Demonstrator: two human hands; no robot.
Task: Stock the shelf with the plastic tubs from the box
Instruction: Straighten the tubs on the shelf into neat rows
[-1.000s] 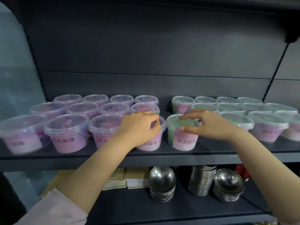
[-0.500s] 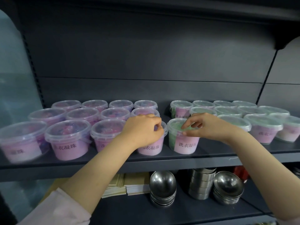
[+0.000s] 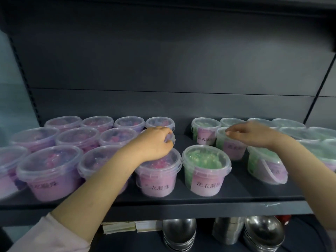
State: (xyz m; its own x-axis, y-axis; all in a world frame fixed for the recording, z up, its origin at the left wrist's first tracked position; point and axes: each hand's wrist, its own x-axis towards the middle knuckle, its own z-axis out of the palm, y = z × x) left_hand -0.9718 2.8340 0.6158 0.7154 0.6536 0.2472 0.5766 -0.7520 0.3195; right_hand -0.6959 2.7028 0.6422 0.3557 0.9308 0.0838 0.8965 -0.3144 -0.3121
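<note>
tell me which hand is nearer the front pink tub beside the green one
Left. The left hand is just above the front pink tub, gripping the second-row pink tub behind it; the right hand is off to its right, pinching the second-row green tub.

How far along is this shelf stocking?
Looks mostly done: purple tubs fill the shelf on the left, green tubs on the right. In hand: the left hand grips a second-row purple tub; the right hand pinches a second-row green tub. The box is unseen, so what's left is unclear.
</note>
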